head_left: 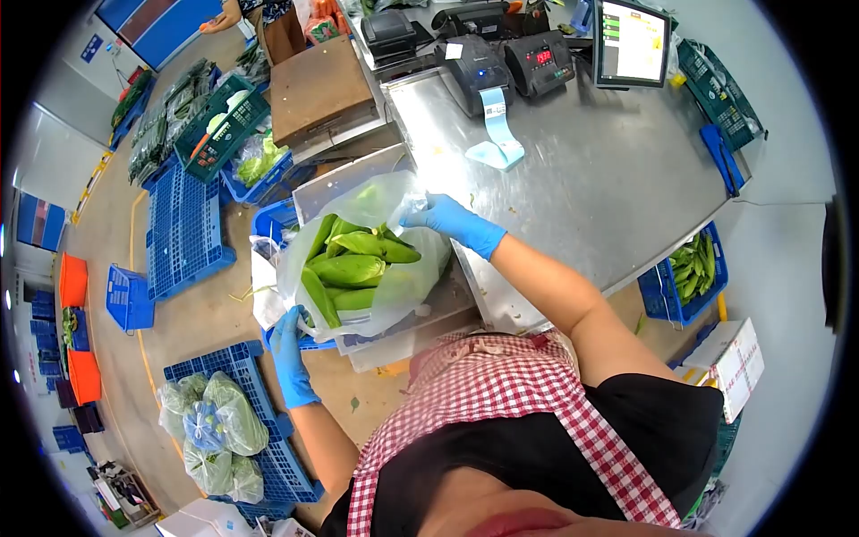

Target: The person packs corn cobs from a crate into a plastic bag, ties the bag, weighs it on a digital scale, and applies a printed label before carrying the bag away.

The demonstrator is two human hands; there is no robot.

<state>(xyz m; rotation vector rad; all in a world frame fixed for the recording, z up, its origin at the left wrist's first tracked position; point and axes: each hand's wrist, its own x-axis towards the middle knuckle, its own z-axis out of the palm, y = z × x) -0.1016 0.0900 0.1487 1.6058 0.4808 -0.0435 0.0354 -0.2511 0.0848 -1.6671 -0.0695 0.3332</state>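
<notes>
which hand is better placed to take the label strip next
Probably the right hand: it holds the bag beside the metal table, nearer the label strip; the left hand is farther away.

Blue gloves (455, 222) past wrists; black short-sleeved top (664, 421); red-and-white checked apron (479, 385), matching shoulder straps (608, 458).

Red digits (540, 58) glow on a black device (535, 76) — too blurred to read; print on the label strip (497, 125), screen (632, 45) and carton (741, 365) is illegible.
</notes>
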